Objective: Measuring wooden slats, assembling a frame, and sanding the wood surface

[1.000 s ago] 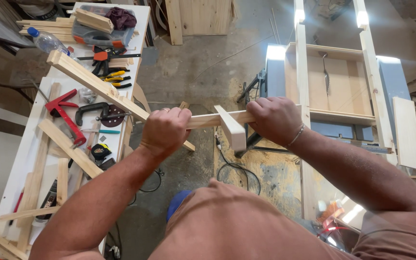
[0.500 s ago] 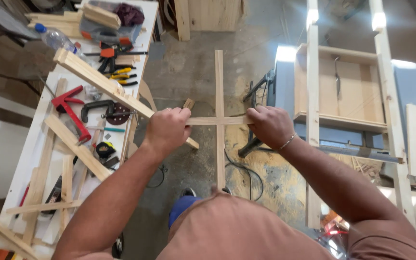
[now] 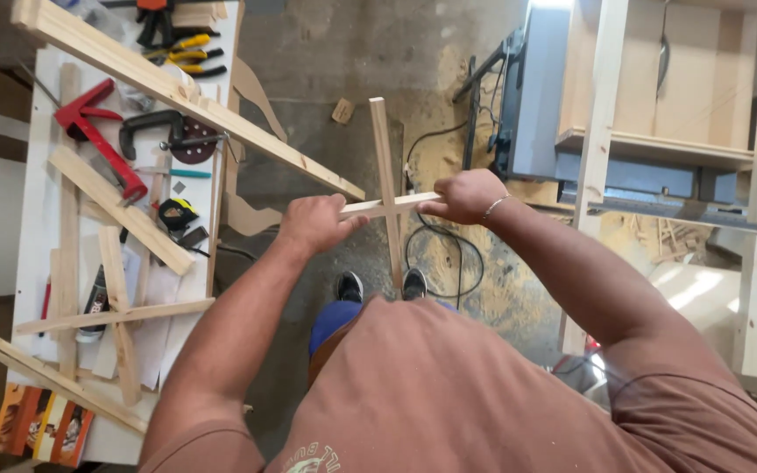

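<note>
Above the concrete floor [image 3: 326,96], between the table [image 3: 28,219] and a grey table saw [image 3: 536,96], a wooden cross [image 3: 387,206] is held out in front of the body. It is made of two thin strips: a long one running away from the person and a short one lying across it, roughly level. The short strip is gripped at both ends. The left hand [image 3: 313,223] is closed around its left end, fingers [image 3: 343,223] curled together and clamped on the wood. The right hand [image 3: 466,194] is wrapped on the right end in the same way, and a thin bracelet [image 3: 494,207] is worn at that wrist. Both arms are stretched forward from a brown shirt [image 3: 449,394].

Below the cross, two dark shoes [image 3: 378,285] are seen on the floor, with a black cable [image 3: 435,254] looped beside them over scattered sawdust.

On the table to the left, a long wooden batten [image 3: 186,96] is laid slantwise, its far end reaching out past the table edge to near the left hand. Around it are found a red clamp [image 3: 98,140], a black clamp [image 3: 146,127], yellow-handled pliers [image 3: 181,48], a tape measure [image 3: 173,215] and several loose wooden strips [image 3: 116,210]. A tall pale wooden frame [image 3: 597,149] is stood against the saw on the right.
</note>
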